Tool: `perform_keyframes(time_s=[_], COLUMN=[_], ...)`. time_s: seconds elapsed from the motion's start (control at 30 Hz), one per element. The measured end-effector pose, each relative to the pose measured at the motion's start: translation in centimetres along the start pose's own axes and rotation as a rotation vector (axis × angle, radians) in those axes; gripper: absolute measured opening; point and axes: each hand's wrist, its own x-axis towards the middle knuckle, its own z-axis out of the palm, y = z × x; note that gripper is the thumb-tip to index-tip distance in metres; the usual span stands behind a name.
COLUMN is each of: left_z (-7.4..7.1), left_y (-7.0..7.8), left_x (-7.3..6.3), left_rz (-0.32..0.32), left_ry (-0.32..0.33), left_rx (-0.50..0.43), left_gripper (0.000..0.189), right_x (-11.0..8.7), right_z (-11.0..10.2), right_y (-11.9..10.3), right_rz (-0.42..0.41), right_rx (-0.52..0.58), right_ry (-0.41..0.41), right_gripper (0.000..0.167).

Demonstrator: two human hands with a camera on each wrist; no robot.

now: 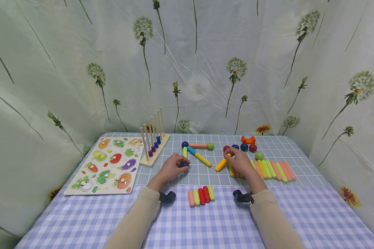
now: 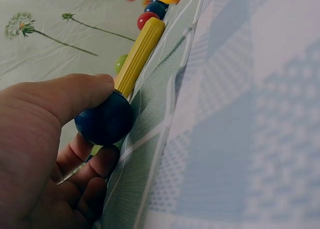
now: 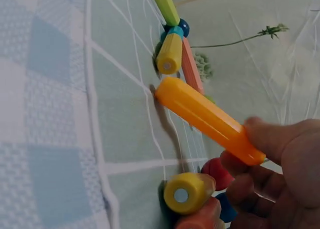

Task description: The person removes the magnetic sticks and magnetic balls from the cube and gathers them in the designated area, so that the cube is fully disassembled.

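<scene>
My left hand (image 1: 169, 169) holds a dark blue ball (image 2: 104, 119) between the thumb above and curled fingers below. The ball sits at the near end of a lime green stick (image 1: 185, 151); whether they are joined is hidden. My right hand (image 1: 240, 163) pinches an orange-yellow stick (image 3: 207, 118) by one end, its other end pointing left and tilted. Behind, another dark blue ball (image 1: 185, 144) meets the lime stick, a blue stick (image 1: 191, 150) and a salmon stick (image 1: 197, 145) with a green ball (image 1: 210, 146). A yellow stick (image 1: 203, 159) continues the blue one.
Several coloured sticks (image 1: 272, 170) lie in a row at the right, partly under my right hand. Red and blue balls (image 1: 244, 147) and an orange curved piece (image 1: 248, 140) are behind. A vegetable puzzle board (image 1: 110, 167) and pegged bead stand (image 1: 149, 160) stand left; short sticks (image 1: 201, 196) lie in front.
</scene>
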Motion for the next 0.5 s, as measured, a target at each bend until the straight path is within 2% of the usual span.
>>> perform_keyframes(time_s=[0.07,0.27,0.4,0.5], left_z=[0.03,0.16,0.2,0.2], left_y=[0.0,-0.15,-0.21,-0.16], left_x=[0.02,0.14,0.15,0.1], left_rz=[0.003,0.041,0.045,0.043], left_ry=[0.001,0.013,0.016,0.015], left_rx=[0.001,0.014,0.014,0.01], left_gripper=[0.02,0.019,0.019,0.019], right_x=[-0.02,-0.08,0.05,0.14], right_z=[-0.11,-0.14,0.19,0.49], right_y=[0.2,0.43,0.32,0.26], right_rz=[0.003,0.005,-0.004,-0.007], right_rx=[-0.003,-0.064,-0.121,-0.134], right_ry=[-0.013,-0.058,-0.016,0.012], right_gripper=[0.023,0.023,0.026,0.036])
